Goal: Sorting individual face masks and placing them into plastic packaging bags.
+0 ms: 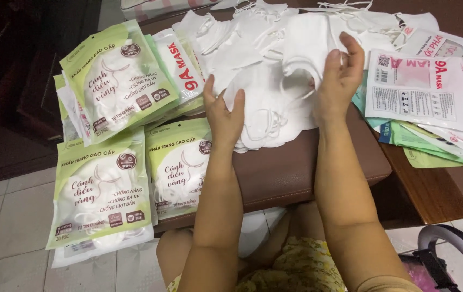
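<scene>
Left hand (225,116) pinches the near edge of the white mask stack (266,116), fingers partly curled. Right hand (341,75) grips a single white mask (307,46) at the stack's far right, fingers closed on the fabric. The stack sits on the brown counter (296,167). Filled green-white packs (112,81) lie left of the stack, empty pouches (420,89) right. Risk: loose ear loops tangle, so lifting one mask drags neighbours off the stack.

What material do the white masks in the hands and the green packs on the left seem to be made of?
White masks: probably soft, matte non-woven fabric; they fold and wrinkle without shine. Green packs: apparently thin glossy plastic film, showing glare and creases.
</scene>
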